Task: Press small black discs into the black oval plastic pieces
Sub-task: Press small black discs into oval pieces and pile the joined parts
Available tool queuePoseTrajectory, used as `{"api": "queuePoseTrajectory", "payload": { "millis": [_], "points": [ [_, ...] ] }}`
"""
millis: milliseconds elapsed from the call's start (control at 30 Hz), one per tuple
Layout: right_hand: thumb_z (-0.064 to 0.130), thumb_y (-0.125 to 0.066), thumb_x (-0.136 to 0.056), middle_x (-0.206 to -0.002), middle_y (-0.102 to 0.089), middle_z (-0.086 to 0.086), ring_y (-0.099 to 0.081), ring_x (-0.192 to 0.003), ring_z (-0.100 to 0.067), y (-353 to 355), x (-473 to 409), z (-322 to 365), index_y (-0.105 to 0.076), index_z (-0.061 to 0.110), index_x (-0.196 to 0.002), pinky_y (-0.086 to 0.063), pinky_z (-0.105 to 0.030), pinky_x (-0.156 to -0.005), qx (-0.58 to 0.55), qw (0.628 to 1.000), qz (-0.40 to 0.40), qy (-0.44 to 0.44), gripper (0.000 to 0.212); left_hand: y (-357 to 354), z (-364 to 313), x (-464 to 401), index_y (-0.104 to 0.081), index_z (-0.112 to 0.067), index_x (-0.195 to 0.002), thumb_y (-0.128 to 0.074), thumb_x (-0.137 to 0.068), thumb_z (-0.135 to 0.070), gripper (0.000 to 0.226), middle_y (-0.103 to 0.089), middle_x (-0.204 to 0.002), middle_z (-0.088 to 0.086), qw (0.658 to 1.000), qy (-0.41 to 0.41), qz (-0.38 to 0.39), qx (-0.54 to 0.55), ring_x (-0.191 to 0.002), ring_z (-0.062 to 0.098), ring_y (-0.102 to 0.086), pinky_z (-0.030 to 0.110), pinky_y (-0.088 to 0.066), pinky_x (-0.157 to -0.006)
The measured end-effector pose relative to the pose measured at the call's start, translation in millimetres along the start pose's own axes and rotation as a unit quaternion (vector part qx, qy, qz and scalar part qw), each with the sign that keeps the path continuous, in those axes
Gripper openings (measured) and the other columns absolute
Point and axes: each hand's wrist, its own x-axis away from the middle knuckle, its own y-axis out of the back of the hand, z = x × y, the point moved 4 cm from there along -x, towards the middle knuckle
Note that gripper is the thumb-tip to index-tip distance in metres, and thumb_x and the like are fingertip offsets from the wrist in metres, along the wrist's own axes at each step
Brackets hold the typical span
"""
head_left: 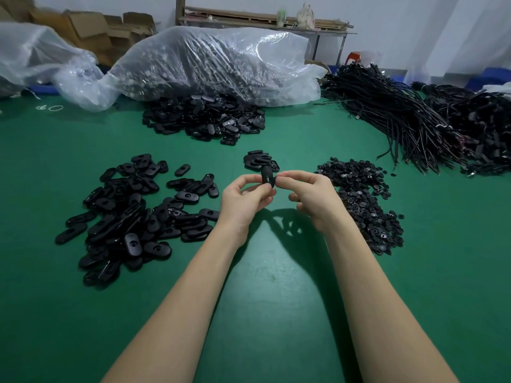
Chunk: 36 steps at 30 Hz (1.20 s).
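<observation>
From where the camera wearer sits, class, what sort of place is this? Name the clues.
Probably a small factory assembly bench. Clues: heaps of identical black oval pieces on a green table, a pile of small discs, and bundled black cables.

Lighting: even, cool overhead light, moderately bright; I see no lamp itself. Shadows: a dark, fairly crisp shadow of my hands and forearms falls on the green table [276, 299] directly beneath and between them, toward me. Glare: white highlights on the clear plastic bag [215, 64] at the far edge; a soft sheen on the table surface below my wrists. Distortion: wide-angle bowing, with the back wall and shelf [265, 20] leaning and the corners stretched. Focus: centre sharp; far background slightly soft. Black parts read as low-detail masses with few highlights.
</observation>
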Motion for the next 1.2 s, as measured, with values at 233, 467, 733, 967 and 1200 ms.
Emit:
{"api": "queuePoseTrajectory", "payload": {
  "millis": [233, 467, 733, 967, 1200],
  "points": [
    [0.019, -0.082, -0.084, -0.062, -0.064, 0.01, -0.048, -0.06, -0.008, -2.0, 3.8, 2.8, -0.079, 0.024, -0.078, -0.034, -0.014, -0.041, -0.016, 1.0, -0.017, 0.002, 0.008, -1.5, -3.5, 1.8, -0.068, -0.016, -0.113, -0.067, -0.092, 0.004, 0.029, -0.076, -0.101, 0.007, 0.992, -0.096, 0.008, -0.08, -0.088, 0.021, -0.077, 0.026, -0.06, -0.081],
    [0.019, -0.084, -0.083, -0.058, -0.066, 0.012, -0.047, -0.061, -0.009, -3.2, 4.3, 2.0, -0.079, 0.024, -0.074, -0.033, -0.015, -0.041, -0.046, 0.999, -0.027, 0.004, 0.012, -5.0, -4.8, 2.9, -0.065, -0.012, -0.111, -0.06, -0.099, -0.004, 0.015, -0.078, -0.097, 0.01, 0.993, -0.099, 0.019, -0.053, -0.093, 0.02, -0.076, 0.025, -0.06, -0.077],
    [0.018, -0.083, -0.084, -0.06, -0.067, 0.014, -0.046, -0.065, -0.01, -6.1, 2.6, -0.8, -0.079, 0.023, -0.078, -0.032, -0.014, -0.04, -0.074, 0.997, -0.014, -0.002, 0.009, -3.8, -3.6, 2.3, -0.063, -0.007, -0.112, -0.061, -0.099, -0.002, 0.014, -0.077, -0.098, 0.015, 0.995, -0.093, 0.01, -0.033, -0.092, 0.022, -0.077, 0.025, -0.06, -0.077],
    [0.018, -0.082, -0.084, -0.063, -0.067, 0.011, -0.042, -0.055, -0.006, -12.2, 0.6, -6.9, -0.079, 0.021, -0.084, -0.027, -0.016, -0.039, -0.116, 0.993, -0.007, -0.037, 0.005, -0.8, -3.4, 1.6, -0.065, -0.008, -0.099, -0.066, -0.095, -0.003, 0.007, -0.077, -0.097, 0.014, 0.992, -0.113, -0.013, -0.062, -0.092, 0.018, -0.076, 0.025, -0.06, -0.08],
    [0.02, -0.082, -0.085, -0.081, -0.071, 0.006, -0.045, -0.062, -0.009, -15.1, 0.0, -9.3, -0.079, 0.021, -0.087, -0.029, -0.016, -0.04, -0.115, 0.993, -0.012, -0.035, 0.003, 5.3, -4.9, -2.0, -0.068, -0.013, -0.089, -0.074, -0.09, -0.005, 0.009, -0.078, -0.091, 0.006, 0.987, -0.129, -0.03, -0.094, -0.084, 0.014, -0.075, 0.025, -0.06, -0.081]
  ]
}}
